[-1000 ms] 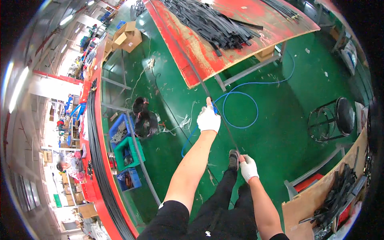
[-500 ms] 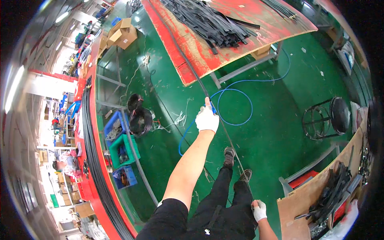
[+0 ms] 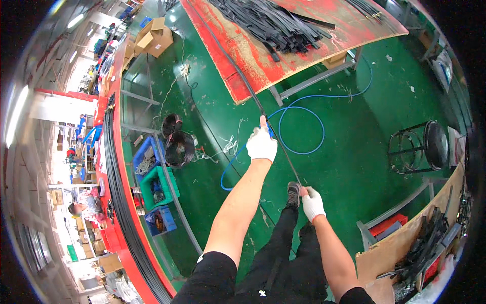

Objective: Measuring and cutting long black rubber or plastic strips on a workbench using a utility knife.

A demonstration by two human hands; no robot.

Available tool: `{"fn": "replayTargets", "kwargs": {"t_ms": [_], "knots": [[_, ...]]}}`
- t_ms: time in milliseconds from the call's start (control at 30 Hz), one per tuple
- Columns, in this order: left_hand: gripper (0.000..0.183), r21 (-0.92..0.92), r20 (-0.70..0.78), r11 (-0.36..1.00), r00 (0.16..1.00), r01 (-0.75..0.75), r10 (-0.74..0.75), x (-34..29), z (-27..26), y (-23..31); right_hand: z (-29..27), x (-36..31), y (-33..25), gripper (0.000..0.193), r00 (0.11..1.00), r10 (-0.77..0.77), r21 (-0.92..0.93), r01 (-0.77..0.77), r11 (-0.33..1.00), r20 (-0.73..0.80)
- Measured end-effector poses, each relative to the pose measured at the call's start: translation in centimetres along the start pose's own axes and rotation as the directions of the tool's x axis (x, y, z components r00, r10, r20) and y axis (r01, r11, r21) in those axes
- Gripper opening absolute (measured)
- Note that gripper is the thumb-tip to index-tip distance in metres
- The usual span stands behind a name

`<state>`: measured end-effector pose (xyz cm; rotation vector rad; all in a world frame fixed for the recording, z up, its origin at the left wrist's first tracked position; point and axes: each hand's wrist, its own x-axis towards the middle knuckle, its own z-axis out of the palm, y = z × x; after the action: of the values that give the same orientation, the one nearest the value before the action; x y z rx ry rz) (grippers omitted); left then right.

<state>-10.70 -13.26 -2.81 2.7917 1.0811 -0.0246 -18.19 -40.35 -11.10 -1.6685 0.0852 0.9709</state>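
Note:
My left hand (image 3: 261, 145), in a white glove with bare fingertips, is closed around a long black strand at the middle of the view. Beyond it the strand looks thicker, like black tubing (image 3: 243, 78), and runs up over the red table's near corner. A thinner dark cord (image 3: 288, 161) stretches from it toward me. Its near part is pinched by my right hand (image 3: 313, 203), gloved the same way, above my shoe. A small blue piece (image 3: 270, 131) shows beside my left fingers, next to a blue hose (image 3: 304, 153); whether my hand grips it is hidden.
A worn red table (image 3: 235, 86) ahead bears a heap of flat black strips (image 3: 283, 33). Left, a long red bench holds black tubing (image 3: 119, 182), with blue and green bins (image 3: 172, 182) beside it. A round stool (image 3: 434, 146) and a bench with black parts (image 3: 374, 263) stand right.
My right hand has moved up and forward along the cord, from beside my leg to nearer my left hand. The left hand stays closed in nearly the same place.

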Motion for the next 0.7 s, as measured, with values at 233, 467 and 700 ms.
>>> {"fn": "replayTargets", "kwargs": {"t_ms": [233,467,700], "knots": [[0.086,-0.053,0.005,0.998,1.000,0.026,-0.026,-0.6,1.3,0.8,-4.8,-7.5,7.5,0.032,1.000,-0.019,-0.071,0.020,0.997,0.013],[0.086,-0.060,-0.007,0.998,1.000,-0.008,0.008,-1.1,1.0,1.3,-10.9,-17.4,17.1,0.037,0.984,0.176,-0.131,-0.179,0.975,-0.031],[0.090,0.027,0.054,0.999,0.998,-0.030,0.029,-0.5,0.3,-0.2,-3.9,-0.6,0.1,0.051,0.948,-0.040,0.210,-0.029,0.977,0.316]]}}
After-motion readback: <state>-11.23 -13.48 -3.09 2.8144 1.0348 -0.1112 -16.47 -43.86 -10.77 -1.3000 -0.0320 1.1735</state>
